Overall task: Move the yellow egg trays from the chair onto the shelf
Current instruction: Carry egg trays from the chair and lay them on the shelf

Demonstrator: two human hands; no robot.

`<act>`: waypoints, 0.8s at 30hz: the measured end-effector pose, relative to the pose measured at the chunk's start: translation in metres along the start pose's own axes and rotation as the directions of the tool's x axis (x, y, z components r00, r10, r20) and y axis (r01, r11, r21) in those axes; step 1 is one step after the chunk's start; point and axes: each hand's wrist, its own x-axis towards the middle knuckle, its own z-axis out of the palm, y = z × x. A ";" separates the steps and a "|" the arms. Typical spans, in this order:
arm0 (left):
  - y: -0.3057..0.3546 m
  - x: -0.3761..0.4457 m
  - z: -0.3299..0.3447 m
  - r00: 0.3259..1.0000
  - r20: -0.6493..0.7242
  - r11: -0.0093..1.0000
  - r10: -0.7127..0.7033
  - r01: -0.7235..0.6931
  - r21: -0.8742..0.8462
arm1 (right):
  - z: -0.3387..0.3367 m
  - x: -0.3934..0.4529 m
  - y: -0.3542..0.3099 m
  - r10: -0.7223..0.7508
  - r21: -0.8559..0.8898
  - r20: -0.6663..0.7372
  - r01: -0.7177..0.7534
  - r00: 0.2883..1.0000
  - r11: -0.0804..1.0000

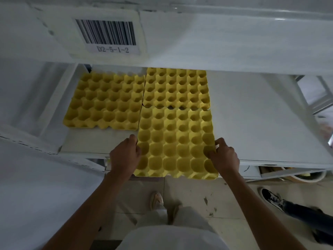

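Note:
A yellow egg tray point(177, 143) lies at the front of the white shelf point(252, 114), its near edge sticking out past the shelf's front lip. My left hand point(125, 156) grips its left edge and my right hand point(224, 156) grips its right edge. Two more yellow egg trays rest flat on the shelf: one at the back left point(106, 101) and one at the back middle point(177, 87), which touches the far edge of the held tray. The chair is out of view.
An upper shelf board with a barcode label point(108, 35) reading D2-5-1-2 hangs over the back of the trays. White shelf posts stand at left point(54, 107) and right. Below are a tiled floor, my own feet point(156, 200), and another person's dark shoe point(272, 198).

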 end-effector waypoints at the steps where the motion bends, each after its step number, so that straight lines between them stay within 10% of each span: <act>1: 0.000 0.002 0.000 1.000 -0.018 1.000 0.010 -0.010 -0.002 | 0.001 0.000 -0.001 0.007 0.003 -0.002 -0.007 1.000 1.000; 5: -0.009 0.019 -0.002 0.982 -0.140 0.988 0.125 -0.111 0.108 | 0.002 0.003 -0.001 0.029 0.026 0.014 -0.029 0.999 0.999; 17: -0.015 0.030 0.009 0.988 0.050 0.989 0.145 -0.147 0.019 | -0.004 0.004 -0.003 0.002 -0.016 0.124 0.000 0.992 1.000; 24: 0.003 0.002 -0.006 0.998 -0.022 0.998 0.055 -0.055 -0.012 | -0.020 0.005 -0.012 -0.286 -0.139 0.032 0.287 0.958 0.948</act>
